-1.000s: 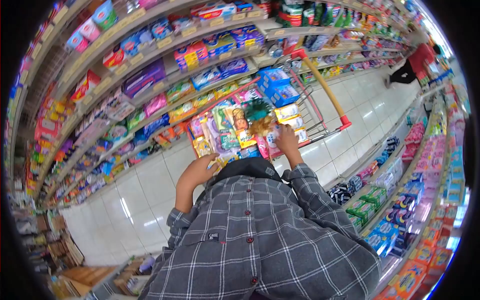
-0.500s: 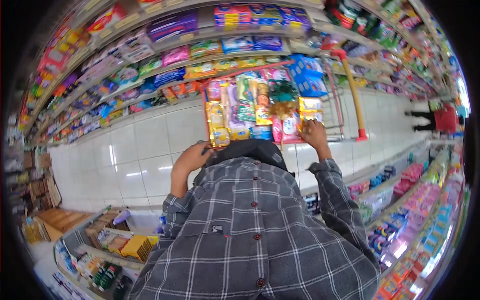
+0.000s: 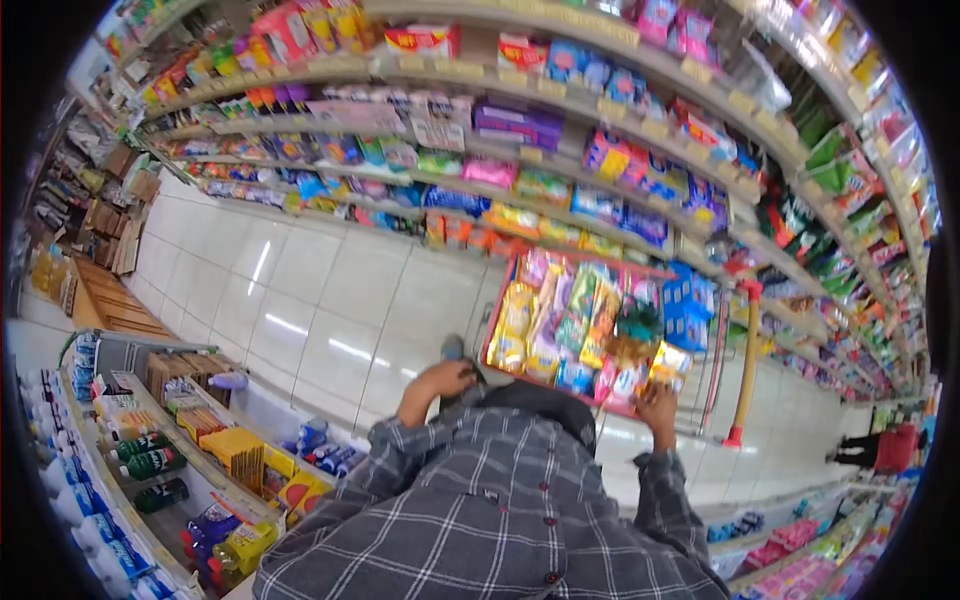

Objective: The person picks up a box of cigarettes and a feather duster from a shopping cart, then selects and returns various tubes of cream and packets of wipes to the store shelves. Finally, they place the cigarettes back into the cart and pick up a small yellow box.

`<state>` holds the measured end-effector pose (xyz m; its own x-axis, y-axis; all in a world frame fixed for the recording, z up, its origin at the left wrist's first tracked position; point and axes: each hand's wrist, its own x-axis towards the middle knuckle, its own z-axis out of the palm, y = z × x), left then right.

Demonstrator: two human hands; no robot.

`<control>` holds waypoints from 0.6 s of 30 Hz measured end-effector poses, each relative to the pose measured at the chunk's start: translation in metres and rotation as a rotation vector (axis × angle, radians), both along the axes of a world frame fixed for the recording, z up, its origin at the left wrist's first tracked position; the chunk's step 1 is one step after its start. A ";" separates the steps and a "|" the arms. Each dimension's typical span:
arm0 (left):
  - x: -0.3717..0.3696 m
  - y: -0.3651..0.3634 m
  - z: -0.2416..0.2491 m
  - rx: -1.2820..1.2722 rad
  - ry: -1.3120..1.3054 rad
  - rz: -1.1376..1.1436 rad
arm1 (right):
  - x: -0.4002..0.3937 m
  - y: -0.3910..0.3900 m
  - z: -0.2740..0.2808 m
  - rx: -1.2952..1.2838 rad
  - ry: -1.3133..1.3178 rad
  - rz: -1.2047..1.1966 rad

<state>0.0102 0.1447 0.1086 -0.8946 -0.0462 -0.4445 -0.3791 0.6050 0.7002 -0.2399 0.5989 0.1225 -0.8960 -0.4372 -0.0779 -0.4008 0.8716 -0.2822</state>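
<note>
In front of my body stands a shopping cart with a red rim [image 3: 494, 322], filled with colorful packets. My right hand [image 3: 656, 408] is curled over its near right edge, close to a yellow packet [image 3: 670, 366]. My left hand [image 3: 440, 382] is beside my hip, left of the cart and apart from it. Its fingers are curled near something dark, which I cannot make out. A green and brown tufted thing [image 3: 636, 326] lies on the packets. Two blue baskets [image 3: 688, 310] are at the cart's right end, near the yellow handle [image 3: 745, 365].
Long shelves [image 3: 560, 85] of packaged goods run along the far side of the tiled aisle [image 3: 330, 290]. Closer in, at the lower left, a shelf holds green bottles [image 3: 152, 460] and yellow packs [image 3: 235, 452]. A person in red [image 3: 893, 450] is far right.
My view has turned left, so the cart now appears lower and farther right. More of the left shelves shows. My right hand stays at the cart's edge; my left hand stays beside my hip.
</note>
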 end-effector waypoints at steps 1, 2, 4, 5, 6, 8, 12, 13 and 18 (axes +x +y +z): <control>0.003 0.000 0.007 0.024 -0.003 -0.001 | 0.004 0.000 -0.003 -0.035 0.068 -0.003; 0.006 0.000 0.000 0.024 -0.030 0.013 | 0.006 0.001 -0.005 -0.048 0.084 -0.011; 0.009 -0.002 -0.005 0.050 -0.006 0.017 | 0.011 -0.003 -0.008 -0.073 0.114 -0.059; 0.012 -0.003 -0.025 0.140 0.034 0.072 | 0.016 -0.005 -0.007 -0.082 0.125 -0.098; 0.016 -0.003 -0.050 0.177 0.057 0.141 | 0.020 -0.008 -0.006 -0.089 0.141 -0.131; 0.026 -0.009 -0.104 0.244 0.070 0.236 | 0.025 -0.011 -0.013 -0.100 0.196 -0.195; 0.044 -0.028 -0.144 0.150 -0.248 0.204 | 0.033 -0.023 -0.009 -0.164 0.308 -0.268; 0.055 -0.030 -0.149 0.160 -0.329 0.212 | 0.035 -0.025 -0.010 -0.194 0.321 -0.285; 0.107 -0.053 -0.198 0.000 -0.106 -0.247 | 0.038 -0.029 -0.017 -0.270 0.224 -0.405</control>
